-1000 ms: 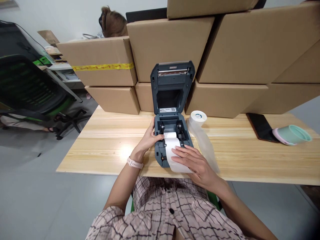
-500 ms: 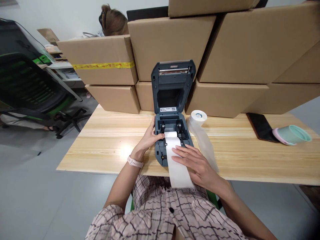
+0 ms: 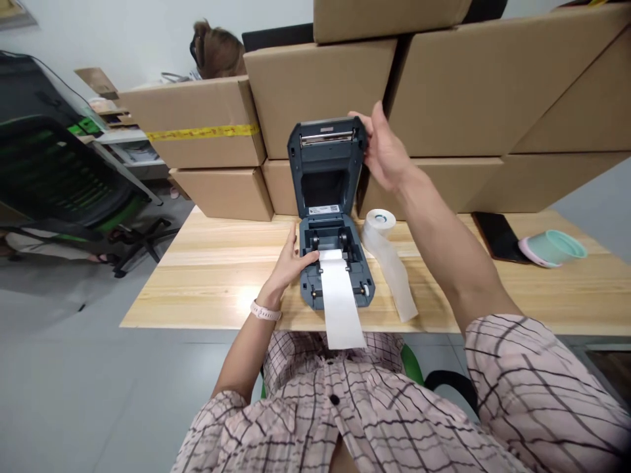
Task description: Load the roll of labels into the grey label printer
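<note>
A dark grey label printer (image 3: 306,282) stands on the table with its lid (image 3: 323,161) raised. From inside it a white label strip (image 3: 340,312) runs out over the front and past the table edge. My left hand (image 3: 284,268) grips the printer's left side, its thumb reaching over the wall beside the paper. At the lid's upper right corner, my right hand (image 3: 387,154) holds the edge, with the fingertips partly hidden behind it. To the printer's right stands a roll of labels (image 3: 380,220), and its pale strip (image 3: 394,276) trails toward me.
Stacked cardboard boxes (image 3: 315,85) wall off the table's back edge. A black phone (image 3: 500,236) and a mint-green cup (image 3: 562,246) lie on the right of the wooden table (image 3: 197,276). Behind the boxes is another person's head (image 3: 217,49); an office chair (image 3: 59,177) stands left.
My right hand has left the label strip and moved up to the raised lid, taking hold of its right edge. My left hand stays at the printer's side. The view has shifted slightly.
</note>
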`<state>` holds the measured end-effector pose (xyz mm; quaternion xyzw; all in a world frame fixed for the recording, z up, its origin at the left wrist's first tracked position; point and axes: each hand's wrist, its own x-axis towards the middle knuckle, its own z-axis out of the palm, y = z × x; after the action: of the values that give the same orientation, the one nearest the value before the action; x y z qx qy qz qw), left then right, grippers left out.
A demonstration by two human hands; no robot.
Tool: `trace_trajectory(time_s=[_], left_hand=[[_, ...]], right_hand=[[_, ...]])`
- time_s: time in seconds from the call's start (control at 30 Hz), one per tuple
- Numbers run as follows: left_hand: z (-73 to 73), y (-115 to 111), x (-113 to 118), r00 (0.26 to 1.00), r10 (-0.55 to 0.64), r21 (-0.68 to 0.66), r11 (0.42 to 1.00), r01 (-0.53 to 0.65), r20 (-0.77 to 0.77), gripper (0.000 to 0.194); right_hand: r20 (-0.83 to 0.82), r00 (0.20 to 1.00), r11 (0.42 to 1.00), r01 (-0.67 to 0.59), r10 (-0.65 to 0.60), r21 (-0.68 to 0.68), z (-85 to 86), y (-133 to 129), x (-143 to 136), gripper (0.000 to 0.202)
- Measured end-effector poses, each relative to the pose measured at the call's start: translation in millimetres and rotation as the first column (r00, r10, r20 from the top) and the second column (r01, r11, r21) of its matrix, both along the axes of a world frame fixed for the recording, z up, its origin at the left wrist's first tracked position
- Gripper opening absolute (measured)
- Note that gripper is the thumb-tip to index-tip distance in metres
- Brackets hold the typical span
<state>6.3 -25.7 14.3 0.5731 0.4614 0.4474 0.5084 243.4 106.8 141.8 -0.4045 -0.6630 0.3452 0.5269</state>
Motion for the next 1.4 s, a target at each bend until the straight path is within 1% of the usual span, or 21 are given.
trace_trajectory(time_s=[0.03,0.1,0.2,0.3,0.37,0.43,0.57,0.67,0.8,0.9,0.97,1.03,1.07,1.1,1.17,1.2,1.23,1.27,1.3,1.33,1.4], left_hand=[[-1.4,-6,-2,0.996,0.08,0.033,0.996,-0.079,-0.043,0.11],[-2.7,-21,-7,0.967,0.241,0.133,0.964,-0.229,-0.086,0.103],[2.7,-46,-15,0.925,0.378,0.257,0.896,-0.362,-0.017,0.079],[13.9,-65,-14,0.921,0.382,0.359,0.852,-0.381,0.074,0.057],[18.6,-73,-7,0.948,0.311,0.399,0.862,-0.312,0.069,0.049],[18.0,-76,4,0.971,0.239,0.384,0.894,-0.23,0.024,0.048],[6.3,-78,24,0.98,0.2,0.253,0.947,-0.199,0.023,0.073],[-0.1,-78,31,0.974,0.204,0.141,0.966,-0.217,0.098,0.088],[-0.3,-77,33,0.968,0.222,0.141,0.961,-0.237,0.115,0.097],[-3.4,-83,32,0.965,0.248,0.181,0.948,-0.26,0.087,0.091],[-10.1,-97,30,0.937,0.344,0.229,0.908,-0.35,0.067,0.081],[-18.9,-117,25,0.87,0.488,0.265,0.832,-0.487,0.066,0.059],[-22.8,-128,22,0.824,0.56,0.255,0.787,-0.562,0.086,0.036],[-25.5,-139,19,0.824,0.562,0.197,0.801,-0.565,0.078,0.028],[-25.7,-153,15,0.944,0.33,-0.031,0.944,-0.33,0.011,0.051],[-23.4,-156,15,0.987,0.157,-0.179,0.972,-0.15,0.023,0.056],[-20.0,-157,15,0.998,-0.006,-0.317,0.948,0.027,0.069,0.058],[-16.1,-157,17,0.984,-0.114,-0.419,0.894,0.161,0.135,0.058],[-12.3,-154,18,0.965,-0.174,-0.484,0.839,0.25,0.197,0.057],[-9.0,-152,20,0.951,-0.199,-0.517,0.803,0.297,0.237,0.056],[-4.7,-147,21,0.948,-0.215,-0.511,0.802,0.309,0.235,0.055]], right_hand=[[0.006,1.0,1.0,-0.013,0.013,0.004,-0.4,2,-4,0.078],[0.033,0.999,0.996,-0.003,0.0,0.089,-4.0,-15,-7,0.082],[0.068,0.998,0.977,-0.026,0.012,0.213,-18.7,-80,-1,0.08],[0.208,0.975,0.948,-0.141,0.083,0.285,-45.4,-150,5,0.065],[0.344,0.936,0.931,-0.185,0.071,0.313,-67.4,-184,5,0.048],[0.435,0.9,0.926,-0.164,-0.001,0.341,-88.8,-205,2,0.033],[0.461,0.876,0.907,-0.073,-0.141,0.415,-115.3,-222,-8,0.032],[0.43,0.886,0.906,-0.028,-0.174,0.423,-121.0,-225,-15,0.035],[0.339,0.903,0.871,0.071,-0.263,0.486,-128.1,-223,-24,0.033],[0.26,0.909,0.831,0.144,-0.326,0.536,-135.0,-221,-31,0.032],[0.249,0.91,0.832,0.157,-0.331,0.532,-137.6,-220,-33,0.032],[0.255,0.913,0.842,0.147,-0.317,0.519,-138.3,-220,-32,0.033],[0.258,0.916,0.846,0.139,-0.308,0.516,-138.2,-220,-32,0.032],[0.258,0.918,0.847,0.134,-0.301,0.514,-138.0,-220,-31,0.032],[0.25,0.92,0.845,0.136,-0.301,0.517,-137.7,-220,-31,0.032],[0.245,0.92,0.843,0.143,-0.307,0.518,-137.9,-220,-31,0.033],[0.243,0.918,0.844,0.15,-0.312,0.515,-138.2,-220,-31,0.033],[0.245,0.917,0.847,0.154,-0.314,0.508,-138.5,-220,-31,0.034],[0.25,0.917,0.853,0.153,-0.311,0.498,-138.8,-221,-31,0.035],[0.26,0.916,0.861,0.148,-0.305,0.487,-138.9,-221,-31,0.036],[0.287,0.912,0.872,0.132,-0.294,0.471,-137.3,-222,-29,0.038]])
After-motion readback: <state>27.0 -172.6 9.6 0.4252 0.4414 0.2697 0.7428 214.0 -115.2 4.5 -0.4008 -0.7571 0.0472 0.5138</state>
